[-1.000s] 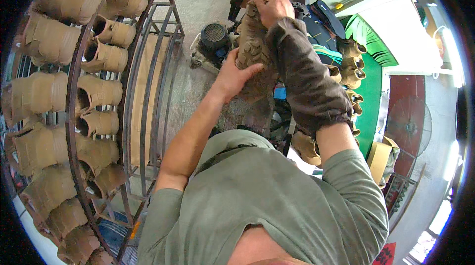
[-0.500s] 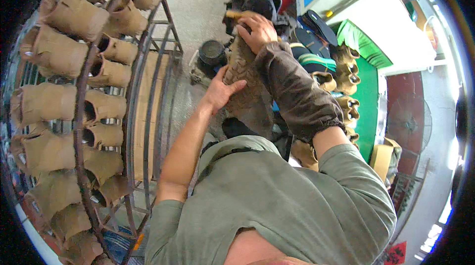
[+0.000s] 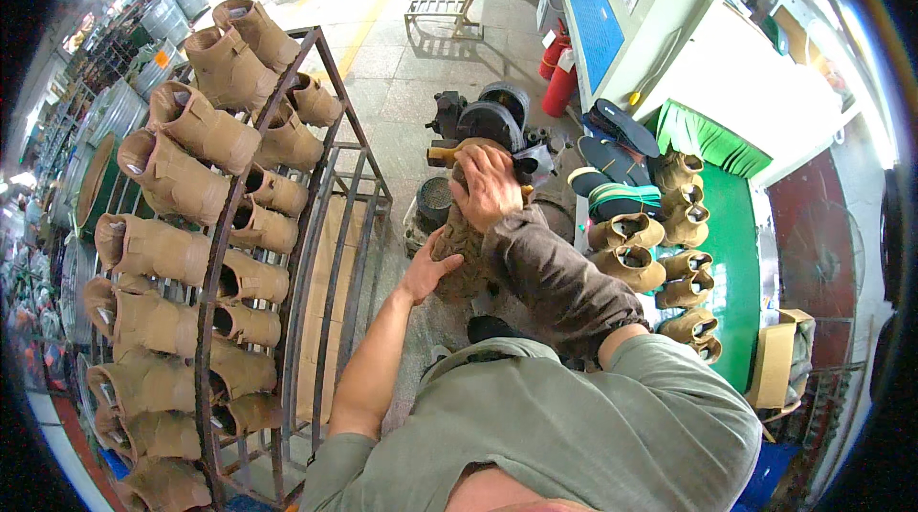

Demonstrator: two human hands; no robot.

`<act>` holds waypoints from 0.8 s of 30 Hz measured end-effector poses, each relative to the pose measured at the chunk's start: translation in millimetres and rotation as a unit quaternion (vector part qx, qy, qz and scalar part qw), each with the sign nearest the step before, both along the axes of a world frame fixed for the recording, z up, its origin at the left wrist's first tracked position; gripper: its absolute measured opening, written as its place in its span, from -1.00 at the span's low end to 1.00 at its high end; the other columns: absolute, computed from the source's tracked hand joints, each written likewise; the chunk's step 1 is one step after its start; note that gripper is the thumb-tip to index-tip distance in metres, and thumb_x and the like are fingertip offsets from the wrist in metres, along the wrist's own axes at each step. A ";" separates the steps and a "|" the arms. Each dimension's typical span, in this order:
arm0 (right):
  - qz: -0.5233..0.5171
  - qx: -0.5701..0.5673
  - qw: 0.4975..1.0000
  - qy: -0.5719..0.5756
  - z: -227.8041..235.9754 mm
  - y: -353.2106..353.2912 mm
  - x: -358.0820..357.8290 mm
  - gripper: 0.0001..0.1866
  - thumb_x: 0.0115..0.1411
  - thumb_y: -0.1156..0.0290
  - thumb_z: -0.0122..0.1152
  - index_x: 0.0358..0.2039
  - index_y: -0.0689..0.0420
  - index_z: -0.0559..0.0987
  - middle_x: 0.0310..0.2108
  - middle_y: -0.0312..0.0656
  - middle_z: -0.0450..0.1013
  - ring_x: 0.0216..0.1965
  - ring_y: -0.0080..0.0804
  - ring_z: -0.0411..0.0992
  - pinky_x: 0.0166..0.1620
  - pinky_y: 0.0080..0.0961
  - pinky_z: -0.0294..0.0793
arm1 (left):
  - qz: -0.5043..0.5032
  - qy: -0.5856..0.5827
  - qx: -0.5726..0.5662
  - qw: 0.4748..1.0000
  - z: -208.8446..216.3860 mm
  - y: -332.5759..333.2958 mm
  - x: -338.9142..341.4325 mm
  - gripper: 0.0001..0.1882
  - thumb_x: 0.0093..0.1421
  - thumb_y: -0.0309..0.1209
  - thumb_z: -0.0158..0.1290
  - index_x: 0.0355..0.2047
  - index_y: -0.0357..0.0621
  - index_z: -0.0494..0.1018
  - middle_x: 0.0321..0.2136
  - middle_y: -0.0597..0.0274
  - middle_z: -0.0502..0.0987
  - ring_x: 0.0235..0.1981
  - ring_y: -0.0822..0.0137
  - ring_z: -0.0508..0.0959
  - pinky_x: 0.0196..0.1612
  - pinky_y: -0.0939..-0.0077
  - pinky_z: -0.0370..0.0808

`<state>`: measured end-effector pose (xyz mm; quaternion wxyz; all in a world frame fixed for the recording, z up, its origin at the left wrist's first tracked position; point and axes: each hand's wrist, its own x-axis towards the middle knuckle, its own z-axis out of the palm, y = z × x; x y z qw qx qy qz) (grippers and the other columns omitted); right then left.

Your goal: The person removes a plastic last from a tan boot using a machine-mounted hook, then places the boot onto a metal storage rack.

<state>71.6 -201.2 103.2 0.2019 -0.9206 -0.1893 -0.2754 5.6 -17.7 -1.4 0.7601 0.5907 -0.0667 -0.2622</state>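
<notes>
A brown boot (image 3: 463, 265) is in my two hands, its lugged, treaded sole turned up toward me. My left hand (image 3: 429, 269) grips its near left side, thumb on the sole and fingers hidden underneath. Over the boot's far end curls my right hand (image 3: 490, 189), below a brown sleeve cover (image 3: 564, 273). Just beyond that hand is a machine with dark round wheels (image 3: 490, 124) and a yellow part (image 3: 442, 153). Whether the boot touches the machine, I cannot tell. A round dark container (image 3: 435, 196) stands left of the boot.
At left, a metal rack (image 3: 215, 321) carries rows of tan boots (image 3: 163, 254). On the right, a green table (image 3: 732, 292) holds more boots (image 3: 631, 263) and stacked dark insoles (image 3: 612, 153). Red fire extinguishers (image 3: 559, 82) and a small metal stool (image 3: 459, 0) stand farther off.
The view has tilted up, showing more floor and machine ahead. My right hand has come down over the boot's far end, and the boot looks more foreshortened.
</notes>
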 end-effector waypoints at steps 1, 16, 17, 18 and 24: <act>0.001 0.007 1.000 -0.001 -2.6 3.1 -4.9 -0.37 0.06 0.21 0.32 0.12 0.23 0.43 0.13 0.01 0.34 0.22 0.00 0.24 0.29 -0.12 0.15 | -0.004 -0.005 -0.007 1.000 1.1 0.5 1.0 -0.08 0.12 -0.23 0.33 0.37 -0.13 0.06 0.19 0.14 0.36 0.18 0.27 0.38 0.22 0.34 0.34; 0.016 -0.124 0.992 -0.001 35.5 14.0 -74.1 -0.13 -0.13 0.02 0.45 0.14 0.25 0.41 0.16 0.03 0.33 0.20 0.04 0.27 0.22 -0.07 0.24 | 0.089 -0.118 -0.038 0.988 -32.1 -36.0 -64.6 0.09 -0.01 -0.23 0.43 0.38 -0.19 -0.03 0.22 0.11 0.31 0.21 0.27 0.33 0.26 0.33 0.27; 0.012 -0.151 0.985 -0.078 25.0 12.8 -66.5 -0.15 -0.13 0.00 0.46 0.11 0.25 0.44 0.10 0.03 0.39 0.12 0.05 0.34 0.14 -0.07 0.34 | 0.065 -0.089 -0.047 0.993 -37.4 -34.6 -62.2 0.11 -0.03 -0.20 0.44 0.37 -0.19 -0.03 0.19 0.10 0.34 0.20 0.30 0.33 0.26 0.32 0.27; 0.013 -0.177 0.973 -0.144 13.1 7.9 -66.4 -0.17 -0.13 -0.03 0.47 0.08 0.25 0.47 0.04 0.03 0.44 0.05 0.06 0.42 0.06 -0.08 0.43 | 0.064 -0.111 -0.015 0.992 -18.7 -33.9 -64.8 0.11 -0.01 -0.13 0.42 0.37 -0.19 -0.03 0.20 0.04 0.34 0.22 0.25 0.33 0.27 0.29 0.26; -0.120 -0.176 0.915 0.343 87.4 -36.5 14.9 -0.33 0.17 -0.26 0.11 -0.01 0.09 0.58 -0.09 0.01 0.56 -0.02 -0.06 0.52 0.02 -0.25 0.44 | 0.090 -0.226 0.105 0.964 -3.3 -73.8 -76.4 0.24 -0.10 0.13 0.38 0.35 -0.26 -0.09 0.13 -0.29 0.38 0.15 -0.14 0.43 0.20 0.16 0.35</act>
